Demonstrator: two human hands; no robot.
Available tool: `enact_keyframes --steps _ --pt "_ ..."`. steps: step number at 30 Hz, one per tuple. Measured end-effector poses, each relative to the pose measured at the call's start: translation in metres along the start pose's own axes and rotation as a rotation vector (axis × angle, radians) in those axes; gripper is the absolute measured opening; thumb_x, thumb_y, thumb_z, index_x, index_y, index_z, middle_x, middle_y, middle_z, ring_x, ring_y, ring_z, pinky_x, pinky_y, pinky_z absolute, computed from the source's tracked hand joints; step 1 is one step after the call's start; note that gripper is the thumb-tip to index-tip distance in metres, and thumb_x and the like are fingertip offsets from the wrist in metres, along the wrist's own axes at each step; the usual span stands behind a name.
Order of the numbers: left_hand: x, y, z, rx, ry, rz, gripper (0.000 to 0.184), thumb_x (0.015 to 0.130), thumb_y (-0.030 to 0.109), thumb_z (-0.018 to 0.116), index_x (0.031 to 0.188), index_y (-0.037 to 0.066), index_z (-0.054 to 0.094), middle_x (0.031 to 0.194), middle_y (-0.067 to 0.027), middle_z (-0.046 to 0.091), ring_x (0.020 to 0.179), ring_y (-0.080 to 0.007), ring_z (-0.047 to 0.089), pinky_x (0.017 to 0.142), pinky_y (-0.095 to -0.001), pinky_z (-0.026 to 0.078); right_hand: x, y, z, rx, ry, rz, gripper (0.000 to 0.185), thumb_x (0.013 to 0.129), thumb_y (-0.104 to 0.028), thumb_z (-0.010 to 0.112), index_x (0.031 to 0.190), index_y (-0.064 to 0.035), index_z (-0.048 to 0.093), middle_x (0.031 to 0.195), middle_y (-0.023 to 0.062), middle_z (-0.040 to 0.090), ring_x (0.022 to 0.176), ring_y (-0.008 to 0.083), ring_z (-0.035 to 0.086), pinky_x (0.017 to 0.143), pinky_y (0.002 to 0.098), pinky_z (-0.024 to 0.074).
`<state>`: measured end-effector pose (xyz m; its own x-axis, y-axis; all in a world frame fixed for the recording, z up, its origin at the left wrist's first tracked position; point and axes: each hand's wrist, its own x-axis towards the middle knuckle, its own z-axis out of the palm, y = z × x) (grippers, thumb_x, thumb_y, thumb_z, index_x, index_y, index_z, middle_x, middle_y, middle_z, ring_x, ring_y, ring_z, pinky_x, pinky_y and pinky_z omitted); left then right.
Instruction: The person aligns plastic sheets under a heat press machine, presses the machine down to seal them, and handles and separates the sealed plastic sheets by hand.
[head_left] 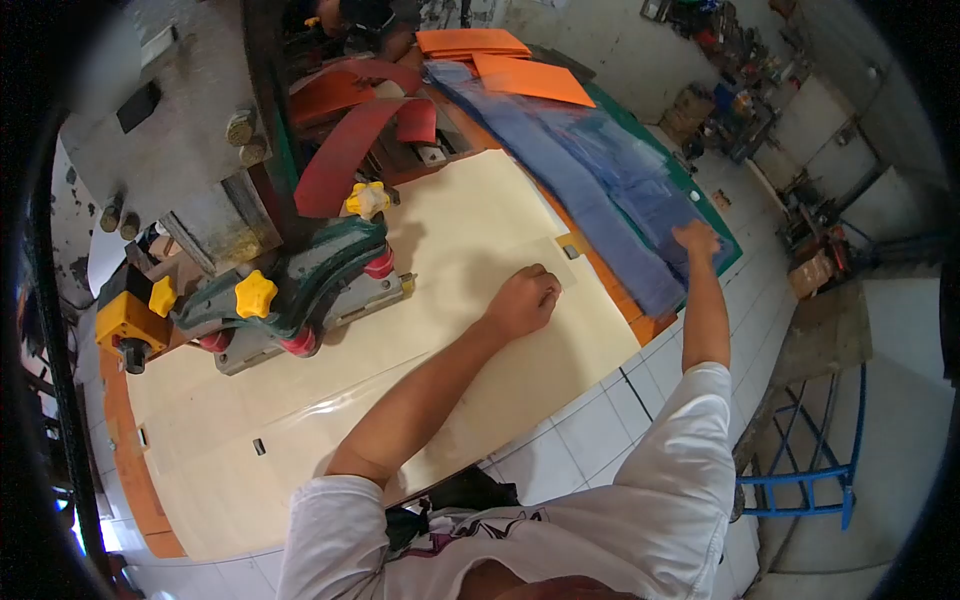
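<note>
My left hand (525, 301) is over the cream board (470, 215), its fingers curled closed. Whatever may be inside those fingers is hidden. Beneath and beside it, a thin clear sheet (548, 262) seems to lie on the board, near a small dark-and-yellow piece (569, 250). Farther right, my right hand (697, 238) reaches to the near end of the blue translucent plastic sheets (610, 190). Its fingers are bent down and closed at the top sheet. The pile rests on a green mat (722, 228).
A machine with a grey metal block (180, 110), a green guard (330, 255) and yellow knobs (256, 293) stands over the board at left. Orange sheets (535, 80) lie at the back. Red strips (350, 150) curl beside the machine. A blue metal frame (800, 480) stands right.
</note>
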<state>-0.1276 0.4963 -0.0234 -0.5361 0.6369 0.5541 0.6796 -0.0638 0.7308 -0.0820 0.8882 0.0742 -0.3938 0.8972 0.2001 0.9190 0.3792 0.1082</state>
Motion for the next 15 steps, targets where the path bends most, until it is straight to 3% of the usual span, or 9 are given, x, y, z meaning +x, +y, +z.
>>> enact_keyframes --steps 5,11,13,15 --pt "0.0 -0.004 0.003 0.011 0.013 0.021 0.006 0.078 0.001 0.059 0.079 0.002 0.065 0.082 -0.0146 0.06 0.079 -0.0321 0.06 0.073 -0.0407 0.051 0.0 0.039 -0.003 0.037 -0.131 0.245 0.064 0.077 -0.049 0.073 0.13 -0.0151 0.058 0.138 0.0097 0.052 0.126 0.0303 0.052 0.098 0.047 0.0485" --pt "0.0 -0.005 0.003 0.01 0.0 0.009 0.007 0.078 0.001 0.059 0.08 0.002 0.065 0.084 -0.0148 0.06 0.08 -0.0322 0.061 0.073 -0.041 0.051 0.016 0.069 0.03 0.335 -0.047 0.399 0.061 0.068 -0.042 0.084 0.12 -0.0146 0.066 0.125 0.0084 0.063 0.113 0.0251 0.062 0.092 0.0365 0.0534" --pt "-0.001 -0.005 0.002 -0.004 -0.003 -0.008 0.007 0.078 0.001 0.059 0.081 0.002 0.065 0.084 -0.0147 0.06 0.081 -0.0323 0.061 0.074 -0.041 0.051 -0.005 0.067 0.015 0.399 0.025 0.416 0.049 0.067 -0.032 0.083 0.105 -0.0037 0.07 0.112 0.0149 0.068 0.103 0.0271 0.066 0.085 0.0389 0.0547" --pt "-0.001 -0.004 0.001 -0.013 0.01 0.014 0.007 0.078 0.001 0.059 0.081 0.002 0.065 0.085 -0.0144 0.061 0.081 -0.0322 0.061 0.073 -0.041 0.051 0.022 0.087 0.044 0.487 0.01 0.395 0.047 0.067 -0.031 0.084 0.102 -0.0031 0.071 0.109 0.0147 0.069 0.101 0.0276 0.067 0.083 0.0392 0.0551"
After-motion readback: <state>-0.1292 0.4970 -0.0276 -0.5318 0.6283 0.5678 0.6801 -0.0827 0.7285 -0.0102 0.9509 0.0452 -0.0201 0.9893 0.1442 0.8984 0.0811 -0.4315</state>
